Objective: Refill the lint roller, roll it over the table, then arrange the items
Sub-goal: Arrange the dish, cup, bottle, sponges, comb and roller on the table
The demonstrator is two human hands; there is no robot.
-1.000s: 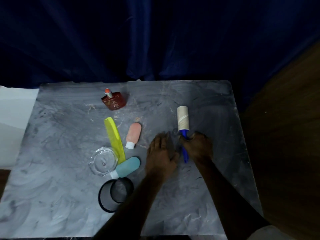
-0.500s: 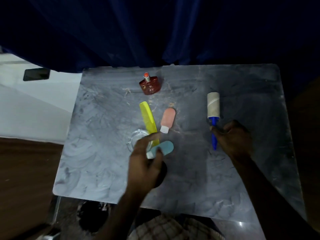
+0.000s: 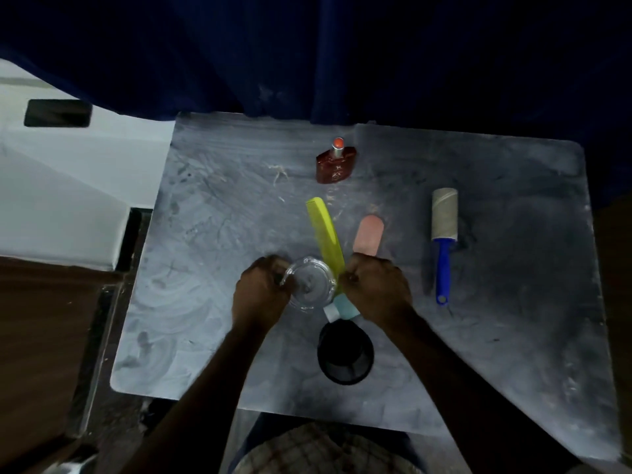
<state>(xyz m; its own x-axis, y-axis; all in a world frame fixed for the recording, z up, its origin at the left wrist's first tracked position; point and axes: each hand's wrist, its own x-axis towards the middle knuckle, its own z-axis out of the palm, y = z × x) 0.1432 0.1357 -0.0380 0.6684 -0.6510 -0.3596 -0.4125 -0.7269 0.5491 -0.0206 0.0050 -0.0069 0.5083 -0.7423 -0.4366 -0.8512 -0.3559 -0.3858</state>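
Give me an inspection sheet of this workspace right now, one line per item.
Surface: grey marbled table, smudged, pale fibres near the bottle.
Job's things: lint roller lying flat, right side, untouched; yellow comb; pink tube; teal tube partly under the right hand; red-brown bottle upright; black mesh cup.
Clutter: nothing seen.
Grippers: left hand on the clear glass dish; right hand closed at the comb's near end, grasp unclear.
Cables: nothing seen.
Surroundings: dark blue curtain behind; wooden floor left.
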